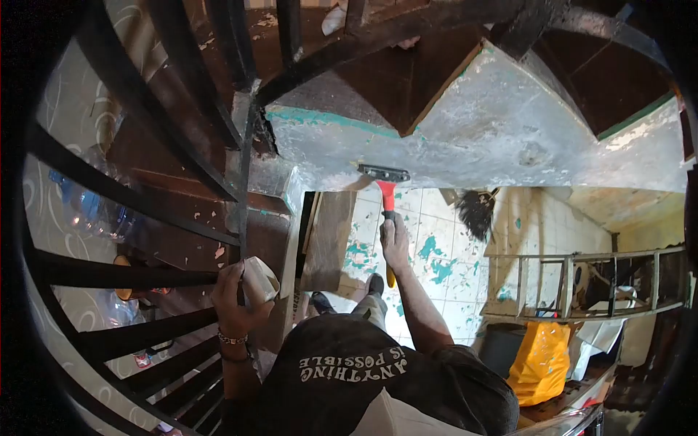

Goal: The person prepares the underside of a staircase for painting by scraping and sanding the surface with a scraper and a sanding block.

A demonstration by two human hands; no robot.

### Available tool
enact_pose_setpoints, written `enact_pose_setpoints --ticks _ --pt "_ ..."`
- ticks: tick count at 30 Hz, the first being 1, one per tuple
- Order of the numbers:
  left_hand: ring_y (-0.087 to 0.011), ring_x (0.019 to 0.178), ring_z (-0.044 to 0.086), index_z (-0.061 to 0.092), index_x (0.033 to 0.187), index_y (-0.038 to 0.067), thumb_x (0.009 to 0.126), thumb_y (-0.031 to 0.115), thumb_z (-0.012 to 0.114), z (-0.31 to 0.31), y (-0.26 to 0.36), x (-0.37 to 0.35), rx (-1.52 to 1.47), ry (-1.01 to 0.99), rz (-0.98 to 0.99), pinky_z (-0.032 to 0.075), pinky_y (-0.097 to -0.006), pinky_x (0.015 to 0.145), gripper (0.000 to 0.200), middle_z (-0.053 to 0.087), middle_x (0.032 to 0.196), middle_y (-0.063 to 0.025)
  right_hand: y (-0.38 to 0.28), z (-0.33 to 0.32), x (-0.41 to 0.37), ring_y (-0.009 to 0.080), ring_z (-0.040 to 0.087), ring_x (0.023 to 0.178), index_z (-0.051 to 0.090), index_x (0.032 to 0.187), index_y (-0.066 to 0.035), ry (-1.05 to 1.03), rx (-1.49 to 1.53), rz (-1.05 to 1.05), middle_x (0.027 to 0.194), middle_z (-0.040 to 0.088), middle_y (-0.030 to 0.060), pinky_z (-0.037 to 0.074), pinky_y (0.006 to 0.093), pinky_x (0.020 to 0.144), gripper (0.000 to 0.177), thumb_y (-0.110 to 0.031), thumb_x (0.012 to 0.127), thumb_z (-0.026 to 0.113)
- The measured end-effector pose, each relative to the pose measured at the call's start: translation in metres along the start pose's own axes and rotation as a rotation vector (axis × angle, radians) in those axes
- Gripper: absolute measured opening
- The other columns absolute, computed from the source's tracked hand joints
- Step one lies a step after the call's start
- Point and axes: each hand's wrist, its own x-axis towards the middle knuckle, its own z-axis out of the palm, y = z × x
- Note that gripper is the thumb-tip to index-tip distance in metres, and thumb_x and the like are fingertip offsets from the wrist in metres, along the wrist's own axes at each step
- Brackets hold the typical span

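Observation:
My right hand (395, 243) is closed round the black and yellow handle of a red-necked scraper (387, 190). The scraper's wide black head lies against the lower part of the grey stair side wall (465, 138), which has teal paint left along its stepped edge. At the left, my left hand (236, 294), with a bracelet at the wrist, is beside a black railing bar and against a pale, box-like post top (259, 282). Its fingers are bent at the railing; whether they grip the bar or the pale piece is unclear.
Black railing bars (138, 276) curve along the left. Teal flakes lie on the white tiled floor (436, 254) below. A dark brush (477, 212), a ladder (574, 287), a yellow bag (542, 363) and a dark bucket (502, 349) are at the right. Plastic bottles (98, 211) are behind the railing.

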Motion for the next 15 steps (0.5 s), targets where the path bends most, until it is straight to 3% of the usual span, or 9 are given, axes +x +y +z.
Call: enact_pose_setpoints --ticks 5,7,15 --pt "-0.0397 0.095 0.065 0.056 0.126 -0.002 0.057 0.036 0.083 0.0 -0.002 0.0 0.051 -0.006 0.052 0.054 -0.0482 0.08 0.083 0.062 0.111 -0.0218 0.003 0.011 0.006 0.0243 0.056 0.051 0.054 0.113 -0.002 0.033 -0.012 -0.081 0.061 0.056 0.0112 0.041 0.0396 0.05 0.029 -0.028 0.104 0.043" --pt "-0.0389 0.094 0.065 0.056 0.125 -0.002 0.058 0.038 0.082 -0.001 -0.003 0.001 0.021 0.002 0.056 0.055 -0.0478 0.079 0.083 0.062 0.111 -0.0214 -0.004 0.01 -0.001 0.0159 0.049 0.054 0.057 0.118 -0.004 0.028 0.053 0.001 0.063 0.05 0.0051 0.039 0.0333 0.053 0.033 -0.03 0.105 0.04" --pt "-0.039 0.095 0.065 0.056 0.125 -0.002 0.06 0.04 0.082 0.001 -0.002 0.002 0.031 0.005 0.053 0.055 -0.0477 0.079 0.081 0.063 0.11 -0.0215 -0.004 0.0 0.003 0.015 0.048 0.053 0.058 0.116 -0.004 0.046 0.002 -0.019 0.061 0.05 0.005 0.038 0.0323 0.051 0.03 -0.027 0.104 0.043"
